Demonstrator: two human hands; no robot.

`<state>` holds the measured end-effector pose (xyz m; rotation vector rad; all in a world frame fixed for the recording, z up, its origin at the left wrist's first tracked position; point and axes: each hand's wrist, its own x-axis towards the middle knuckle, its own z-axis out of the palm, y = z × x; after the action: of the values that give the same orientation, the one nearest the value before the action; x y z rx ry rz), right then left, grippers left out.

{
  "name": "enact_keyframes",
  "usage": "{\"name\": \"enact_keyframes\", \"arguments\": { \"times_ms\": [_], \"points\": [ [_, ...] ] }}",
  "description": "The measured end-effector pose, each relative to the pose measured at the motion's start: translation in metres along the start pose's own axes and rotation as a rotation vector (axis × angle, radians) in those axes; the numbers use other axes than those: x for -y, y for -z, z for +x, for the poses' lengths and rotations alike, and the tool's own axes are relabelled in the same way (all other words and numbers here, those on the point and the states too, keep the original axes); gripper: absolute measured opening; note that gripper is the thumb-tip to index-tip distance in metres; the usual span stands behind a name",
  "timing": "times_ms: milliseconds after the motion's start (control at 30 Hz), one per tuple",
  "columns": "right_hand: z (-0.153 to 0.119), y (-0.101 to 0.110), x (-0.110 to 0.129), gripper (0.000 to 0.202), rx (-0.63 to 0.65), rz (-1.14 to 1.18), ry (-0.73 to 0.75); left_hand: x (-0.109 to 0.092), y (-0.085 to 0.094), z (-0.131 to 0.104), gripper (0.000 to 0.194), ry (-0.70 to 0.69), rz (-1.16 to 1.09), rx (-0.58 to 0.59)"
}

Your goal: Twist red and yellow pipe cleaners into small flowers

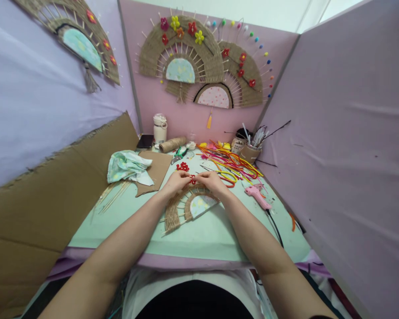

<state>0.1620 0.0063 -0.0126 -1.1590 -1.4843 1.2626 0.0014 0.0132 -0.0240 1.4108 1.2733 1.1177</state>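
Note:
Between the fingertips of my left hand (177, 182) and my right hand (211, 180) is a small red flower (193, 179), pinched from both sides. It looks bent from fuzzy craft stems, with a lighter spot at its middle. Under my hands lies a half-round twine fan (174, 212) with thin sticks and a pale patterned cloth centre (201, 205); my right wrist covers part of its edge. Just beyond my left hand rests another red flower piece (182, 166) on the table.
A pink glue gun (258, 197) with a black cord lies at right. Behind are scissors (231, 177), pipe cleaners (232, 159), green-handled pliers (180, 154), a twine roll (173, 144) and a bottle (160, 128). Cardboard (154, 170) and patterned cloth (129, 166) lie left. Finished fans (149, 48) hang behind.

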Motion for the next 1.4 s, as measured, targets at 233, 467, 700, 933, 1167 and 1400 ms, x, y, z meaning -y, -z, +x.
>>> {"name": "enact_keyframes", "arguments": {
  "times_ms": [233, 467, 700, 933, 1167, 1400],
  "points": [
    [0.008, -0.009, -0.011, 0.030, -0.165, 0.158, -0.028, -0.006, -0.008, -0.006, 0.034, -0.018, -0.137, 0.002],
    [0.006, -0.011, -0.007, 0.028, -0.176, 0.177, -0.005, -0.007, -0.011, -0.007, 0.033, 0.023, -0.324, 0.003],
    [0.008, -0.004, -0.007, 0.027, -0.125, 0.156, -0.016, -0.002, -0.003, -0.001, 0.021, 0.062, -0.285, 0.061],
    [0.005, -0.008, -0.006, 0.027, -0.164, 0.106, -0.019, -0.006, -0.006, -0.005, 0.023, 0.045, -0.250, -0.012],
    [0.004, -0.012, -0.006, 0.028, -0.199, 0.074, 0.033, -0.012, -0.001, -0.003, 0.006, 0.277, -0.611, 0.110],
    [0.007, -0.019, -0.012, 0.027, -0.340, 0.000, 0.178, -0.011, 0.001, 0.000, 0.013, 0.427, -0.839, 0.183]
  ]
}}
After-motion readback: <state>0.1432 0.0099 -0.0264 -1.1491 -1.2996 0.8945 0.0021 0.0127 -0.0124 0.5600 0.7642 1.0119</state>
